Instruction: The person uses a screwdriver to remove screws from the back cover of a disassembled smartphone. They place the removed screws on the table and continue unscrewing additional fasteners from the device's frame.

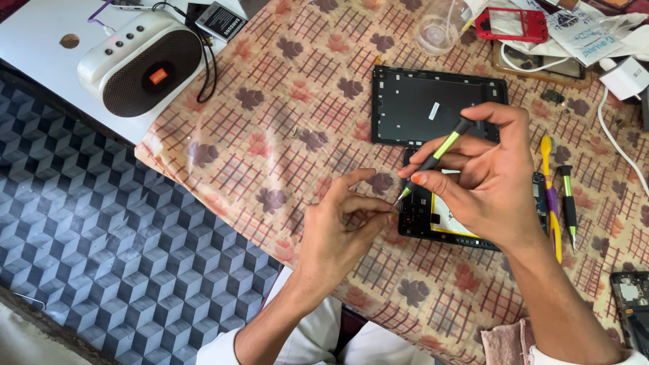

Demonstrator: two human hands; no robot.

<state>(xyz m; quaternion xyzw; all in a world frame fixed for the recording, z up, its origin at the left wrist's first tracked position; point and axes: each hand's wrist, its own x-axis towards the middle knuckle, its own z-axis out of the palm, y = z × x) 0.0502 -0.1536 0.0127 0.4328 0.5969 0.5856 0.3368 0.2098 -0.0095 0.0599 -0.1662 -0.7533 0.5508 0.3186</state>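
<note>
Right hand [490,179] gripped green-black screwdriver [433,160], tip over opened device [439,220]; left hand [338,226] pinched beside tip, likely steadying a screw.

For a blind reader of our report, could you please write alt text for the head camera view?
A right hand holds a black and green screwdriver, its tip at the pinched fingertips of the left hand, above an opened tablet on a leaf-patterned tablecloth. A black back cover lies behind, a white speaker at the left.

Hidden / cut off
Right hand [493,182] covers most of opened device [419,216]; screwdriver tip [399,198] too small; circuit board [632,301] cropped at edge.
</note>
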